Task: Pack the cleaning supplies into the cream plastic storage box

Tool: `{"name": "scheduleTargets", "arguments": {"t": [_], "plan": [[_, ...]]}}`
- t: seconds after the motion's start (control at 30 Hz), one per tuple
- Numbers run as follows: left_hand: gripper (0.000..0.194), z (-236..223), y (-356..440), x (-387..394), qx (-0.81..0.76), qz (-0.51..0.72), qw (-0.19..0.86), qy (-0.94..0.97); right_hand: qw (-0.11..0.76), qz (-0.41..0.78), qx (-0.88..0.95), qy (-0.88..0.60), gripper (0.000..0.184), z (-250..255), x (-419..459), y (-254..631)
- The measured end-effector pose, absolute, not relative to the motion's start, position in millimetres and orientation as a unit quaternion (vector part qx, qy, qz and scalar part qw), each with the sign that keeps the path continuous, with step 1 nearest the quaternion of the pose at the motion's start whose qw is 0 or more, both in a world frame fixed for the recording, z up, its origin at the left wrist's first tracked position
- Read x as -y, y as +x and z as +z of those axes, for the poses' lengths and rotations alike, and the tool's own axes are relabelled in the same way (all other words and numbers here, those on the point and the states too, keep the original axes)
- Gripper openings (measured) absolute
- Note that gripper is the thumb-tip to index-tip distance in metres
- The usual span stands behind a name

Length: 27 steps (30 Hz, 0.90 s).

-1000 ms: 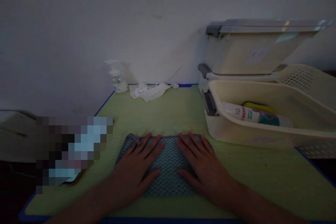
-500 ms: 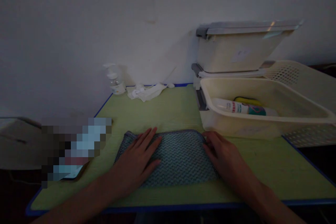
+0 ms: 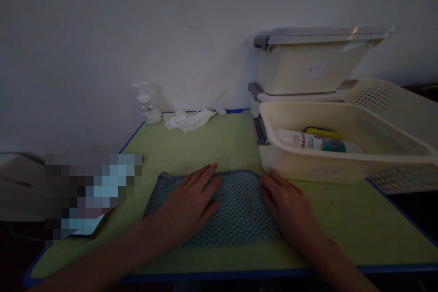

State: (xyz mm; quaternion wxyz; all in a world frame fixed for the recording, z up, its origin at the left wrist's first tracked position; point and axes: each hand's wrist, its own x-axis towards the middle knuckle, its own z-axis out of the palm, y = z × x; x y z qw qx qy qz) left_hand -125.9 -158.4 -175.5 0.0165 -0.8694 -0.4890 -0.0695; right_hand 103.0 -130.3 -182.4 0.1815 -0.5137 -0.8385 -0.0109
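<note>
A blue-green woven cleaning cloth point(image 3: 239, 210) with a dark checked border lies spread on the green table. Flat across its left half rests my left hand point(image 3: 191, 205), open, its fingertips reaching over the far border. My right hand point(image 3: 287, 200) is at the cloth's right edge, near the far corner. Its fingers are bent, close together and closed on that edge; the fingertips are partly hidden.
A cream bin point(image 3: 328, 166) at the right holds a white spray can point(image 3: 311, 141) and something yellow point(image 3: 321, 132). A lidded box point(image 3: 308, 68) is behind. A pump bottle point(image 3: 148, 105), crumpled tissue point(image 3: 190, 121) and phone point(image 3: 91, 226) stand or lie left of the bin.
My left hand has slid to the right across the cloth. My right hand stays at the right edge, its fingers slightly shifted. The view has moved a little.
</note>
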Motion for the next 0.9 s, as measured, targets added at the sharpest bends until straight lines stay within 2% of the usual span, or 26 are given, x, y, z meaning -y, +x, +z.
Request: {"name": "scheduleTargets", "arguments": {"t": [0.1,0.53,0.9], "plan": [[0.036,-176,-123,158,0.486,-0.072,0.013,-0.871,0.175,-0.036,0.846,-0.502,0.019,-184,130,104],[0.041,-184,-121,163,0.471,-0.050,0.004,-0.881,0.262,-0.022,0.858,-0.442,0.030,-192,124,107],[0.047,-187,-124,165,0.475,-0.062,-0.007,-0.878,0.250,-0.018,0.864,-0.436,0.032,-190,122,108]]}}
